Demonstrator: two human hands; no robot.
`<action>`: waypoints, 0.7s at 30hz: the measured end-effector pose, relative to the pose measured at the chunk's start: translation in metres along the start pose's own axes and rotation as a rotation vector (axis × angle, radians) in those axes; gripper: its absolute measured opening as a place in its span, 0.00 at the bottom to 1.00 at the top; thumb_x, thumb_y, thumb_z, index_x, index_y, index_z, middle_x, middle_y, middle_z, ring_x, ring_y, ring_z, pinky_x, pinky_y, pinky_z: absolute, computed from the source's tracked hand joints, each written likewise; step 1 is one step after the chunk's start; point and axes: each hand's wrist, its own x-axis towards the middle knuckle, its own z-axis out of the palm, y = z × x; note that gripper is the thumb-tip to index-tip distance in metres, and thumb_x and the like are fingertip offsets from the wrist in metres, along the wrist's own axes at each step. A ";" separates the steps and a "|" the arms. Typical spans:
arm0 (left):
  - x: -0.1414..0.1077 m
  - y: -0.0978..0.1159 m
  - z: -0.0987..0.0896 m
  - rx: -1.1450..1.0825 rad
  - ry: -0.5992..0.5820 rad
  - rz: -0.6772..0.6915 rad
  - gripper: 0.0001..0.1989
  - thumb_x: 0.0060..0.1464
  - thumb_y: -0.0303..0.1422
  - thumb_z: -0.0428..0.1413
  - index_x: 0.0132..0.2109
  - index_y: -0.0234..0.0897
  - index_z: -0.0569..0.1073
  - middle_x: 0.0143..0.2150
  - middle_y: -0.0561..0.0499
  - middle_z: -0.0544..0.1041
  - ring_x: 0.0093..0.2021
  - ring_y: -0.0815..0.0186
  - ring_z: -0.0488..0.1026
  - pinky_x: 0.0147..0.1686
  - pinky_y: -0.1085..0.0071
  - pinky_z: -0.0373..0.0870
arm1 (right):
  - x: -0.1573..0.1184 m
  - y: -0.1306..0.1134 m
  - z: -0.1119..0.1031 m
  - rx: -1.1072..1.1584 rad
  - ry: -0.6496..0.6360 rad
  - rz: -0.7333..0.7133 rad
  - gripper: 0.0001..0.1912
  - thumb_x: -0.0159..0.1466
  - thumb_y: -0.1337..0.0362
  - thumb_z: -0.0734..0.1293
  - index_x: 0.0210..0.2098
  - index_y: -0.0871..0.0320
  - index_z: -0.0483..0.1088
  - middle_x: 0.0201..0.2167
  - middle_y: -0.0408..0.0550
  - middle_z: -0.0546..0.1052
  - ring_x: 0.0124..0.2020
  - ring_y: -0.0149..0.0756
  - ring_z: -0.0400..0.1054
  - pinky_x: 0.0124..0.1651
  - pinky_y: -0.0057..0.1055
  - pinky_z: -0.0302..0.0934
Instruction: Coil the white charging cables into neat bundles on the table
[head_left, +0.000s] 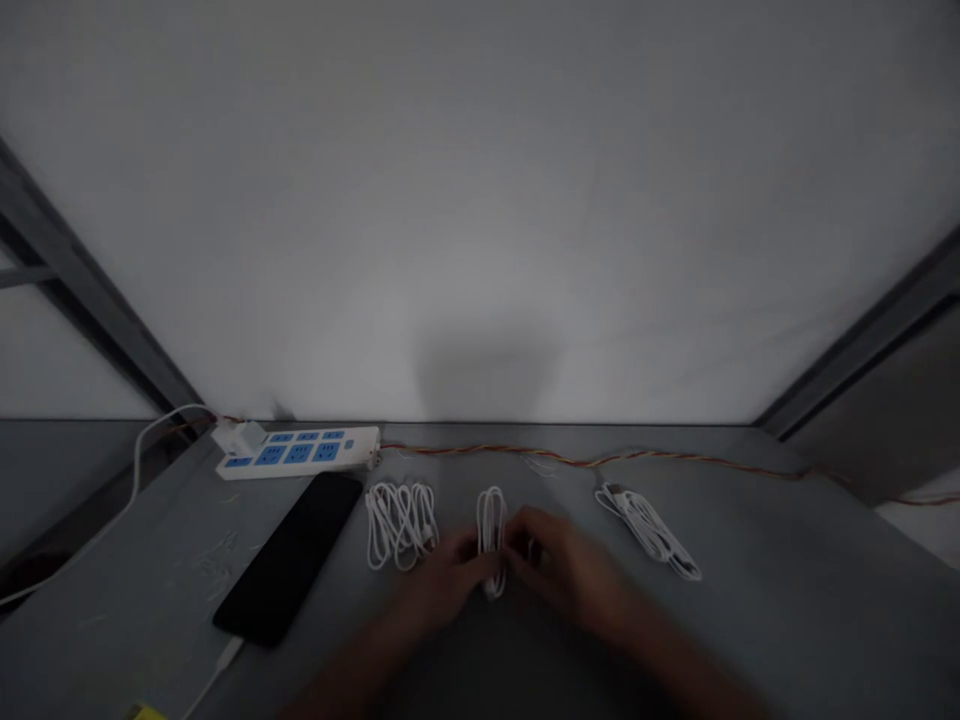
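My left hand (442,580) and my right hand (562,570) meet at the centre of the grey table (150,560), both blurred. Between them they grip the lower part of a coiled white cable (491,530), which stands in a narrow loop. Its end is hidden by my fingers. Left of my left hand lies a looser bundle of white cable (401,525). Right of my right hand lies another white cable bundle (649,530), tied lengthwise with a dark plug at its far end.
A black smartphone (289,558) lies face up at the left with a white cable in its bottom end. Behind it sits a white power strip (296,452) with blue sockets and a white plug. An orange and yellow wire (600,460) runs along the back edge before a white wall.
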 end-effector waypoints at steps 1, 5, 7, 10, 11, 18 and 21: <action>0.000 0.001 0.001 -0.016 0.007 0.000 0.12 0.49 0.38 0.58 0.37 0.36 0.78 0.31 0.53 0.76 0.37 0.61 0.70 0.40 0.68 0.64 | 0.000 0.001 0.001 -0.001 0.005 -0.013 0.04 0.67 0.65 0.63 0.37 0.57 0.68 0.32 0.44 0.73 0.31 0.32 0.66 0.33 0.26 0.59; 0.000 0.001 0.003 -0.082 0.035 -0.006 0.12 0.47 0.39 0.59 0.36 0.36 0.79 0.29 0.53 0.76 0.35 0.63 0.70 0.37 0.70 0.63 | 0.001 0.005 0.003 0.009 0.031 -0.049 0.06 0.68 0.64 0.62 0.34 0.58 0.68 0.31 0.44 0.72 0.29 0.32 0.65 0.33 0.26 0.58; 0.001 0.000 0.004 -0.140 0.058 -0.018 0.12 0.46 0.39 0.61 0.36 0.36 0.80 0.29 0.53 0.77 0.33 0.64 0.70 0.36 0.70 0.63 | 0.001 0.005 0.004 0.008 0.083 -0.052 0.07 0.68 0.64 0.62 0.34 0.58 0.67 0.30 0.44 0.72 0.29 0.32 0.65 0.32 0.26 0.57; 0.002 -0.004 0.004 -0.275 0.096 -0.067 0.15 0.43 0.40 0.64 0.37 0.34 0.80 0.28 0.52 0.78 0.32 0.65 0.70 0.34 0.71 0.63 | 0.002 0.006 0.004 -0.023 0.168 -0.036 0.08 0.68 0.64 0.61 0.34 0.58 0.68 0.29 0.45 0.72 0.28 0.32 0.65 0.32 0.26 0.57; 0.003 -0.005 0.005 -0.320 0.113 -0.089 0.16 0.42 0.40 0.65 0.37 0.34 0.80 0.28 0.52 0.78 0.31 0.65 0.71 0.33 0.72 0.63 | 0.002 0.006 0.003 -0.035 0.185 -0.031 0.08 0.68 0.64 0.61 0.33 0.58 0.68 0.29 0.45 0.73 0.28 0.32 0.65 0.32 0.27 0.57; 0.003 -0.008 0.004 -0.511 0.166 -0.110 0.20 0.40 0.39 0.67 0.40 0.32 0.79 0.30 0.49 0.79 0.29 0.68 0.71 0.31 0.72 0.63 | 0.005 0.003 -0.001 -0.021 0.228 0.011 0.09 0.65 0.66 0.62 0.30 0.58 0.71 0.27 0.45 0.74 0.28 0.33 0.67 0.31 0.27 0.57; 0.003 -0.009 0.003 -0.516 0.161 -0.081 0.20 0.40 0.39 0.67 0.40 0.31 0.79 0.30 0.49 0.78 0.28 0.68 0.71 0.31 0.72 0.63 | 0.007 0.001 -0.006 0.046 0.208 0.073 0.12 0.66 0.62 0.62 0.30 0.58 0.73 0.27 0.46 0.76 0.28 0.34 0.68 0.31 0.28 0.59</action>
